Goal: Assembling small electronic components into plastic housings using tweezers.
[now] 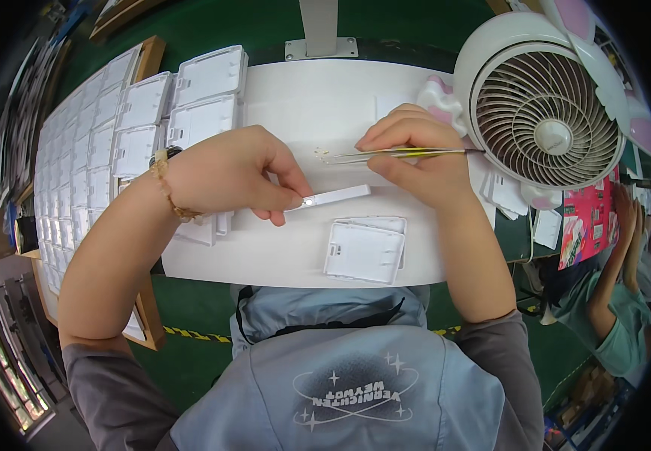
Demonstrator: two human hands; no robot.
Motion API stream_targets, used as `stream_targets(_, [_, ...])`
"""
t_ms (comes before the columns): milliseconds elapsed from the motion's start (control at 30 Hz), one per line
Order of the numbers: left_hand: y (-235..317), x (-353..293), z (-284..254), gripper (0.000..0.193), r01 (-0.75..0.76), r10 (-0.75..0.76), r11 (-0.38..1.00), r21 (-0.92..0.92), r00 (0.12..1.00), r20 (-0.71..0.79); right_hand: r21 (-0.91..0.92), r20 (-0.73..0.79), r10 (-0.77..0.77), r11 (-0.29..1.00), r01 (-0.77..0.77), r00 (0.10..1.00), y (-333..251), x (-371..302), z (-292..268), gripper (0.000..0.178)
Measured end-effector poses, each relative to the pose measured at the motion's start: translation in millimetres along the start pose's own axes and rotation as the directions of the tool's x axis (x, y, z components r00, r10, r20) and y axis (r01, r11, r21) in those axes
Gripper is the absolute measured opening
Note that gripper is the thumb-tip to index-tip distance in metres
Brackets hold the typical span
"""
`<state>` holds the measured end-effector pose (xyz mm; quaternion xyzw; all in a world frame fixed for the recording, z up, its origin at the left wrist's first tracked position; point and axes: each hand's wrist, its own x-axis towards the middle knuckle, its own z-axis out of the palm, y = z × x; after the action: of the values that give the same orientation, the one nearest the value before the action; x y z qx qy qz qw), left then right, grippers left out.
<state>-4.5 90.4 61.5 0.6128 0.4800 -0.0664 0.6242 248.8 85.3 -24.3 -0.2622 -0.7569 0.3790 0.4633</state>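
Observation:
My left hand point(254, 177) pinches a thin white plastic piece point(340, 196) at its left end, seen edge-on above the white table. My right hand point(415, 154) grips a pair of metal tweezers point(430, 151) with a yellow-green patch on the handle. The tweezers' tips point left, close to a few tiny pale bits point(319, 153) on the table. Nearer to me lie two stacked white square plastic covers point(365, 252), the upper one slightly turned on the lower.
Stacks of white plastic covers point(209, 75) fill the table's left side and a wooden-edged tray point(150, 60). A white fan point(552, 138) stands at the right. Beyond it, another person's arm point(609, 282) rests near a pink printed sheet point(585, 224). A metal post point(319, 30) rises behind the table.

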Motion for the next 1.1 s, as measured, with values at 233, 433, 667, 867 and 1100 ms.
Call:
stream_targets(233, [-9,-14,14,0.018,-0.126,0.134,0.99,0.071,0.983,-0.125,-0.392,0.114,-0.108,0.909,0.145,0.988,7,3,-4,0.023])
stream_targets(433, [-17,-23,46,0.016,-0.271,0.402,0.892,0.362,0.843,-0.358,-0.398,0.151,-0.076,0.908,0.131,0.986,9,-1,-5,0.023])
stream_targets(667, [-29,-21,69,0.013,-0.269,0.541,0.811,0.52,0.683,-0.491,-0.393,0.123,-0.052,0.914,0.097,0.991,9,-2,3,0.023])
stream_targets(867, [-30,-19,74,0.015,-0.248,0.585,0.782,0.572,0.61,-0.535,-0.396,0.099,-0.056,0.914,0.091,0.993,7,0,2,0.023])
stream_targets(1100, [-34,-16,73,0.017,-0.255,0.584,0.786,0.563,0.605,-0.542,-0.364,0.092,-0.053,0.928,0.083,0.994,11,-1,7,0.023])
